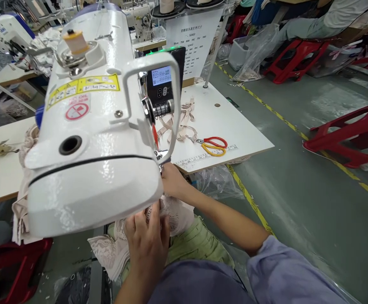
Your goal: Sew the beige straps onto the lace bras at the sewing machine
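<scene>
Lace fabric [177, 213], beige, across lap below near end of white sewing machine [92, 190].
Left hand [147, 242] near, fingers on lace, thumb apart; cannot tell whether pinching. Right hand [174, 181] farther off, to the right, fingertips hidden behind machine; cannot tell whether clamped. On tabletop [241, 131], right: scissors [214, 146] with red and yellow handles, next to beige strips [182, 136].

The top [203, 283] is muted lavender-blue; its loose short sleeve [285, 270] is creased; the wrinkled trousers [199, 245] are pale green.
</scene>
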### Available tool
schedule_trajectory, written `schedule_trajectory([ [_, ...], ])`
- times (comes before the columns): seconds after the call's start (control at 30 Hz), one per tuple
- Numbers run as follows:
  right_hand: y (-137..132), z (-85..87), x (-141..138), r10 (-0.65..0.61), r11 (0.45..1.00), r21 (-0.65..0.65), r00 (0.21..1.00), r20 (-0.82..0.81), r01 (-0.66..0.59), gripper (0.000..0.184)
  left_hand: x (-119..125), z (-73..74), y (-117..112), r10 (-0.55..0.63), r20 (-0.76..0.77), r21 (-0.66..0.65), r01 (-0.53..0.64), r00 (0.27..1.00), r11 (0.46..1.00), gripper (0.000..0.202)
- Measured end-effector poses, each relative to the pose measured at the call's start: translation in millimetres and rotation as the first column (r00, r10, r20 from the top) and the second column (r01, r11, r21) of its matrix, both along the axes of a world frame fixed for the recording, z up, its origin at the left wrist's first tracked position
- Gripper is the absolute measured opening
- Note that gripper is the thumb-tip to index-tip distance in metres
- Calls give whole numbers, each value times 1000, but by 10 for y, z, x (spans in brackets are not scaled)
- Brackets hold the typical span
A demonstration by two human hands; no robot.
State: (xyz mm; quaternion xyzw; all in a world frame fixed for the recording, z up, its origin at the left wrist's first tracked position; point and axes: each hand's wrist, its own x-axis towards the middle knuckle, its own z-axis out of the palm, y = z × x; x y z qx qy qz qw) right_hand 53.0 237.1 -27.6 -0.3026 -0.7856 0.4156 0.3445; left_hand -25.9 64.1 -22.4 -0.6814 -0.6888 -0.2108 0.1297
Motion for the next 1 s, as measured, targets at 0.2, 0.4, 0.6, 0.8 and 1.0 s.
schedule_trajectory([
  [0.2,-118,-106,86,-93,991,-115,980,-176,73,10,-210,-136,-119,110,351,14,-123,930,992,47],
  [0.4,-394,-245,290,-128,971,-230,945,-301,59,11,-354,-231,-95,230,909,-238,-20,349,971,42],
  [0.6,-590,-303,397,-81,990,-139,945,-316,38,16,-338,-171,-63,232,953,-217,-96,196,971,42],
  [0.8,-634,-297,391,-60,992,-126,964,-259,28,22,-301,-106,-82,231,932,-190,-166,279,968,39],
  [1.0,-648,-273,382,-71,993,-107,970,-231,47,27,-284,-122,-114,210,933,-166,-168,292,972,40],
])
